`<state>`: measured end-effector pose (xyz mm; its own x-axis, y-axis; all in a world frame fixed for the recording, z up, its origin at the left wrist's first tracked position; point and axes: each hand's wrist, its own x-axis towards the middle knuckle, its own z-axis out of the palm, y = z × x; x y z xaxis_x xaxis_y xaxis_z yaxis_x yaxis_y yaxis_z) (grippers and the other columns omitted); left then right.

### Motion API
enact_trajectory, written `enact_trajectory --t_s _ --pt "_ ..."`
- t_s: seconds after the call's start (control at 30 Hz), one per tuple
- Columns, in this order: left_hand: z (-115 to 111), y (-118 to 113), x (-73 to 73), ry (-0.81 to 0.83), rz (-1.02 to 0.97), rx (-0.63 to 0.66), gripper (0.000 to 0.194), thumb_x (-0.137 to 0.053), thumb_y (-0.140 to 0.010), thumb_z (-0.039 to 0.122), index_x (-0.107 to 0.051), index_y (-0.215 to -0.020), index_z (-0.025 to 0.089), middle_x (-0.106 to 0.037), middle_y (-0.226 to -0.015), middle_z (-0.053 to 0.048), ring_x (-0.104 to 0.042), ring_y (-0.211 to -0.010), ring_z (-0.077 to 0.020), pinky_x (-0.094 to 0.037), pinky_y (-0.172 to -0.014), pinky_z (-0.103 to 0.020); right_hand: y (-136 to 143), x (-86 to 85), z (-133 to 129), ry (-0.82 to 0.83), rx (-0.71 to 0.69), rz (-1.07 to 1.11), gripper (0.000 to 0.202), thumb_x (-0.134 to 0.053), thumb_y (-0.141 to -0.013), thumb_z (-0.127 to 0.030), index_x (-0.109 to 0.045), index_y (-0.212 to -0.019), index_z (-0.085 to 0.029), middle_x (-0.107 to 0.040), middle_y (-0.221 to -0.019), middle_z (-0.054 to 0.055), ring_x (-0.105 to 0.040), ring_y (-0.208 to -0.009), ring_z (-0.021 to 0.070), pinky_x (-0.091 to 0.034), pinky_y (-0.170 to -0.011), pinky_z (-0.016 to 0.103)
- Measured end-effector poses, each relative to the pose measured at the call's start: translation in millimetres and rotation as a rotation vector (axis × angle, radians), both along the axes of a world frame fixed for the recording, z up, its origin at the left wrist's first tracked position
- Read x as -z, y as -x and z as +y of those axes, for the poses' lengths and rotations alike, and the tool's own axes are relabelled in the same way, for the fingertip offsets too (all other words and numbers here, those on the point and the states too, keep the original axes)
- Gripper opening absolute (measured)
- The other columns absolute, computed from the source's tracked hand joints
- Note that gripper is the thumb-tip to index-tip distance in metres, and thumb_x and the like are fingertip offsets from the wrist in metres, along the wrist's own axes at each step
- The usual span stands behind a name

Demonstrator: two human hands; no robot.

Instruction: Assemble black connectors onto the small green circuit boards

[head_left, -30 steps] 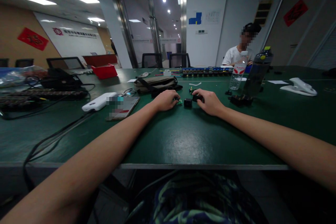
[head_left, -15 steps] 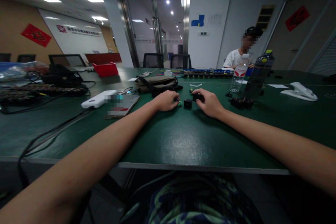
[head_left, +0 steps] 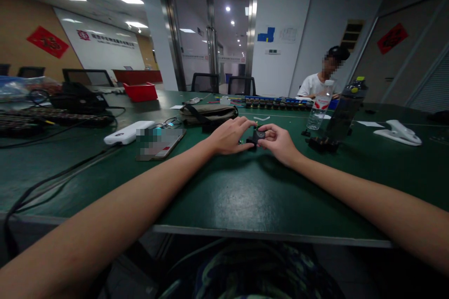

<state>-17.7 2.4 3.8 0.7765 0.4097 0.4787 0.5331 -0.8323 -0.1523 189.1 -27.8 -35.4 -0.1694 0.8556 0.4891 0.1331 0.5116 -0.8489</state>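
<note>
My left hand (head_left: 231, 136) is over the table with thumb and index finger spread apart, the thumb tip touching or just in front of a small black block (head_left: 250, 141). My right hand (head_left: 279, 144) pinches a small black part with a rounded face (head_left: 260, 135) between thumb and fingers, right beside that block. Whether the two black pieces touch cannot be made out. Small green and yellow bits show behind the fingertips, partly hidden by both hands.
Left of my arm lie a phone (head_left: 163, 145) and a white power bank (head_left: 129, 132) with cables. Behind my hands is a grey-green pouch (head_left: 206, 114). To the right stand a water bottle (head_left: 319, 107), a dark bottle (head_left: 345, 110) and a white scanner-like device (head_left: 398, 133). A person (head_left: 317, 81) sits opposite.
My left hand has moved right and spread its fingers toward the black block. My right hand has brought its black part left, to the block. The view has tilted slightly.
</note>
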Motion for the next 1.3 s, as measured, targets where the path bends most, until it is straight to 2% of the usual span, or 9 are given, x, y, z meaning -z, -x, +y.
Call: enact_trajectory --t_s 0.13,0.3,0.37,0.47,0.57,0.7,0.83,0.97,1.3 --pt "-1 -4 2.1 -0.071 0.089 0.007 0.048 -0.052 -0.095 0.05 -0.054 -0.129 0.017 -0.059 -0.123 -0.014 -0.057 -0.112 -0.0283 -0.043 -0.094 -0.038 3 -0.1 -3 0.038 -0.052 0.043 0.04 -0.074 -0.064 -0.028 -0.056 -0.099 -0.021 -0.065 -0.071 -0.003 -0.067 -0.065 0.0157 -0.055 -0.063 0.03" --pt "1 -2 3.0 -0.083 0.133 -0.015 0.046 -0.049 -0.097 0.049 -0.055 -0.128 0.017 -0.061 -0.12 -0.014 -0.058 -0.108 -0.027 -0.042 -0.092 -0.037 0 1.6 -3 -0.005 -0.079 0.018 0.043 -0.076 -0.063 -0.026 -0.058 -0.101 -0.02 -0.068 -0.082 0.0 -0.069 -0.077 0.017 -0.057 -0.074 0.032" --pt "2 -1 3.4 -0.069 0.133 -0.017 0.046 -0.049 -0.096 0.05 -0.055 -0.128 0.017 -0.06 -0.12 -0.014 -0.058 -0.107 -0.0266 -0.042 -0.09 -0.036 -3 0.5 -3 -0.08 -0.036 -0.096 0.042 -0.075 -0.066 -0.027 -0.06 -0.105 -0.019 -0.068 -0.084 0.001 -0.066 -0.074 0.0155 -0.055 -0.07 0.03" --pt "3 0 4.2 -0.049 0.121 -0.011 0.045 -0.049 -0.096 0.051 -0.057 -0.126 0.018 -0.06 -0.12 -0.013 -0.059 -0.106 -0.0264 -0.043 -0.09 -0.036 -7 -3.4 -4 -0.226 0.1 -0.345 0.041 -0.074 -0.072 -0.028 -0.064 -0.11 -0.018 -0.064 -0.078 -0.001 -0.059 -0.067 0.0138 -0.049 -0.065 0.028" --pt "4 0 4.7 -0.037 0.109 0.005 0.044 -0.048 -0.097 0.05 -0.057 -0.125 0.017 -0.06 -0.12 -0.013 -0.059 -0.107 -0.0261 -0.043 -0.09 -0.036 -11 -6.7 -4 -0.346 0.195 -0.507 0.039 -0.075 -0.075 -0.029 -0.066 -0.11 -0.017 -0.065 -0.081 0.001 -0.058 -0.071 0.0159 -0.048 -0.069 0.03" --pt "6 0 6.4 -0.032 0.112 0.012 0.046 -0.048 -0.097 0.052 -0.056 -0.127 0.017 -0.06 -0.12 -0.014 -0.059 -0.106 -0.0261 -0.045 -0.089 -0.036 -15 -6.0 1 -0.489 0.206 -0.624 0.033 -0.074 -0.076 -0.026 -0.067 -0.107 -0.017 -0.067 -0.091 0.006 -0.061 -0.082 0.0199 -0.05 -0.077 0.033" --pt "9 0 10.0 -0.032 0.111 0.019 0.049 -0.051 -0.095 0.052 -0.053 -0.129 0.017 -0.06 -0.125 -0.014 -0.059 -0.109 -0.0269 -0.045 -0.092 -0.038 -17 -2.9 5 -0.583 0.207 -0.641 0.031 -0.074 -0.076 -0.025 -0.067 -0.106 -0.018 -0.067 -0.098 0.008 -0.062 -0.087 0.0218 -0.051 -0.079 0.035" --pt "11 1 13.2 0.02 0.146 0.021 0.047 -0.056 -0.092 0.043 -0.051 -0.13 0.016 -0.061 -0.127 -0.014 -0.058 -0.115 -0.0271 -0.045 -0.098 -0.039 -18 -1.9 7 -0.604 0.199 -0.641 0.03 -0.073 -0.077 -0.024 -0.066 -0.105 -0.019 -0.067 -0.101 0.008 -0.062 -0.091 0.0227 -0.052 -0.08 0.036" --pt "11 -1 14.1 0.049 0.165 -0.017 0.037 -0.059 -0.088 0.035 -0.056 -0.119 0.015 -0.067 -0.114 -0.012 -0.063 -0.107 -0.0259 -0.048 -0.092 -0.037 -19 1.5 10 -0.581 0.151 -0.637 0.029 -0.072 -0.076 -0.023 -0.065 -0.103 -0.018 -0.068 -0.104 0.009 -0.063 -0.097 0.0237 -0.054 -0.082 0.037"
